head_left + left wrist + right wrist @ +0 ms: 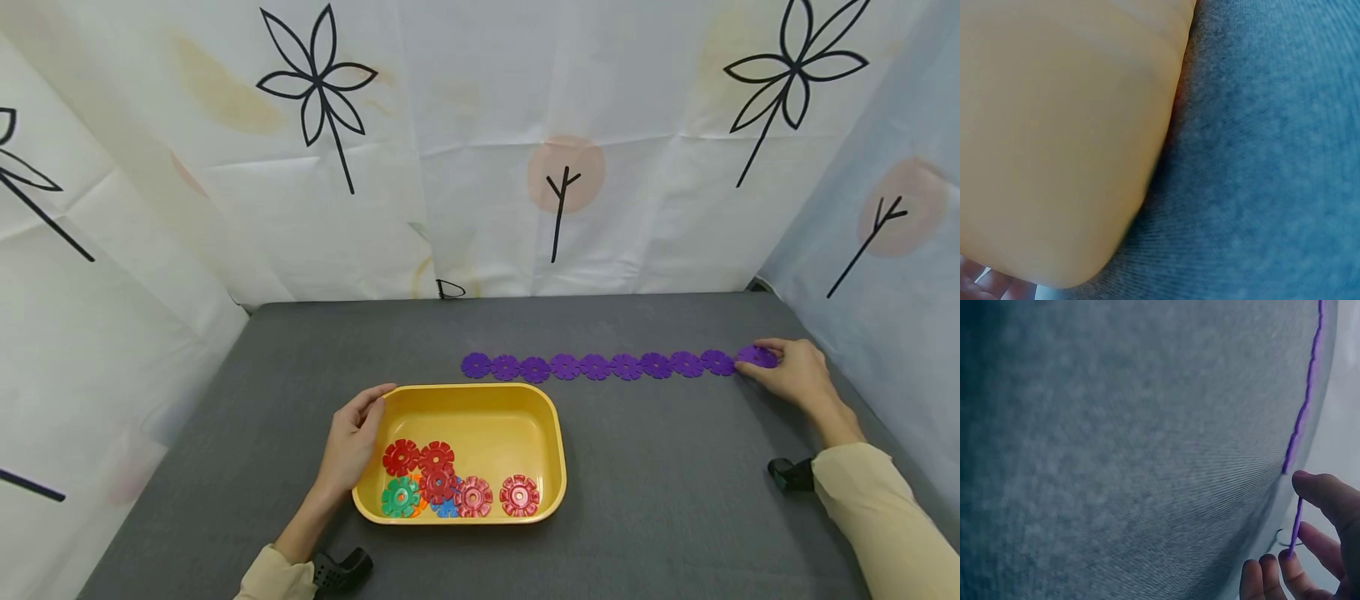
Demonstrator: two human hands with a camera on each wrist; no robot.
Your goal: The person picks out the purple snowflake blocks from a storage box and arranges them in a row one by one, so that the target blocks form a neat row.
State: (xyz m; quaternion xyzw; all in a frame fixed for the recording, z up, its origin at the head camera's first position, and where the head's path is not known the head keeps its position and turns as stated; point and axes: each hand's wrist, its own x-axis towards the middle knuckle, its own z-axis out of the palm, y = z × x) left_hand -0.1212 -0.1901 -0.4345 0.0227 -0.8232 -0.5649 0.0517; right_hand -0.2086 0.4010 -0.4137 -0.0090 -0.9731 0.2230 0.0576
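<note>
A purple flower-shaped disc (757, 357) is pinched by my right hand (802, 383) at the right end of a purple row. In the right wrist view this disc (1296, 528) appears edge-on between thumb and fingers, close to the row's end. The row of purple flower discs (596, 367) lies on the grey tabletop behind the tray. My left hand (352, 442) grips the left rim of the yellow tray (480, 396). The tray's side (1066, 144) fills much of the left wrist view, with some fingers (991, 284) at the bottom left.
Inside the tray sit several red flower discs (401, 457), a green one (401, 497), and partly covered orange and blue ones. Patterned white cloth (480, 208) hangs behind the grey table (660, 483) and along both sides.
</note>
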